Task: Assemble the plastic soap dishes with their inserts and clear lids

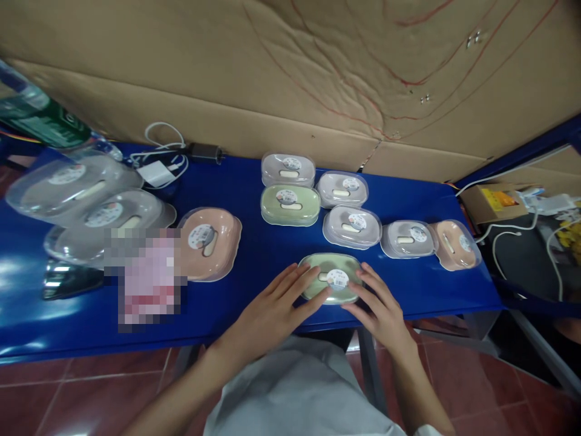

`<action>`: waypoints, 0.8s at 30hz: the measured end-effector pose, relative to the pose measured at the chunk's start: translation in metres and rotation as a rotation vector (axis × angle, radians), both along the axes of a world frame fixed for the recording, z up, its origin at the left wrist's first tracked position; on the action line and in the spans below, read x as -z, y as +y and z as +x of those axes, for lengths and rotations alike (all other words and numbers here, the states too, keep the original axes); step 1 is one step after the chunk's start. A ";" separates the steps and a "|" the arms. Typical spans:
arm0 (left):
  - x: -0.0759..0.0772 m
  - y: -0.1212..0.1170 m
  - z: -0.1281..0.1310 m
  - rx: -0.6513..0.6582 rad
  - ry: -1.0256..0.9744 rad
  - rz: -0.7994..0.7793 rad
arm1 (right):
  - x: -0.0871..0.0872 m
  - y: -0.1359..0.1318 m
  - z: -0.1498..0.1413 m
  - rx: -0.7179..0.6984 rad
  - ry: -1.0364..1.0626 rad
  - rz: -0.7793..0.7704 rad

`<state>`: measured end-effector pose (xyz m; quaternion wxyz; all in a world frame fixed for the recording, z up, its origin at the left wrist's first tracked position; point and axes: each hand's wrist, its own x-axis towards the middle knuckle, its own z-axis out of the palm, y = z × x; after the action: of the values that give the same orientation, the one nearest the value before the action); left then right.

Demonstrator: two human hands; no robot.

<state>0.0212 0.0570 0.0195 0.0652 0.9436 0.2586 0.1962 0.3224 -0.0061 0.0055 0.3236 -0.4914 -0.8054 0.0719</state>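
Note:
In front of me a light green lidded plastic box (338, 297) with a round label and a small cream piece on its lid lies near the blue table's front edge. My left hand (288, 297) touches its left side, fingers stretched out and apart over the lid's edge. On the right side of the same box rests my right hand (379, 303), its fingers also spread. Neither hand is wrapped round the box. Just behind it sit a grey lidded box (353, 227) and another green box (290, 206).
More grey boxes (342, 189) and a pink one (456, 242) stand right. Left are another pink box (213, 239), stacked grey boxes (97, 212), a bottle (49, 121), a dark phone-like object (72, 280) and a white cable (158, 145). A cardboard wall (204, 97) bounds the back.

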 end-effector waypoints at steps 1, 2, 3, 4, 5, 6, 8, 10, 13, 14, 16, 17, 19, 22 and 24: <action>0.001 0.000 0.000 -0.003 -0.005 -0.005 | 0.000 0.001 -0.001 -0.001 -0.002 -0.006; 0.001 0.001 0.001 -0.009 -0.011 -0.008 | -0.001 0.002 -0.001 -0.004 -0.003 -0.008; 0.002 0.001 0.001 -0.017 -0.015 -0.010 | -0.001 0.003 -0.002 -0.007 -0.004 -0.008; 0.003 0.000 0.002 -0.028 -0.016 -0.012 | -0.002 0.004 -0.003 -0.009 -0.006 -0.008; 0.004 0.000 0.003 -0.039 -0.018 -0.015 | -0.003 0.005 -0.003 -0.008 -0.010 -0.007; 0.005 0.000 0.004 -0.049 -0.022 -0.021 | -0.003 0.006 -0.004 -0.004 -0.016 -0.004; 0.004 0.000 0.006 -0.064 -0.039 -0.040 | -0.003 0.007 -0.006 0.008 -0.040 0.005; 0.002 -0.001 0.005 -0.071 -0.062 -0.053 | -0.004 0.008 -0.007 0.021 -0.065 0.016; -0.007 -0.004 -0.005 -0.110 -0.074 -0.032 | -0.005 0.011 -0.011 0.004 -0.085 0.007; -0.011 -0.006 -0.013 -0.165 -0.087 -0.009 | -0.006 0.013 -0.013 -0.009 -0.086 0.000; -0.017 -0.010 -0.031 -0.365 -0.141 0.063 | -0.010 0.018 -0.017 -0.041 -0.090 -0.014; -0.020 -0.012 -0.041 -0.498 -0.169 0.104 | -0.013 0.022 -0.020 -0.061 -0.097 -0.015; -0.023 -0.013 -0.061 -0.746 -0.194 0.168 | -0.019 0.033 -0.024 -0.117 -0.129 -0.009; -0.022 -0.006 -0.081 -0.896 -0.126 0.175 | -0.030 0.057 -0.032 -0.235 -0.205 0.002; -0.020 0.007 -0.087 -0.874 -0.073 0.174 | -0.035 0.075 -0.039 -0.294 -0.251 0.014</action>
<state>-0.0663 0.0642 0.0399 -0.0944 0.7400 0.6133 0.2595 0.2836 0.0692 0.0403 0.2102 -0.3711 -0.9031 0.0509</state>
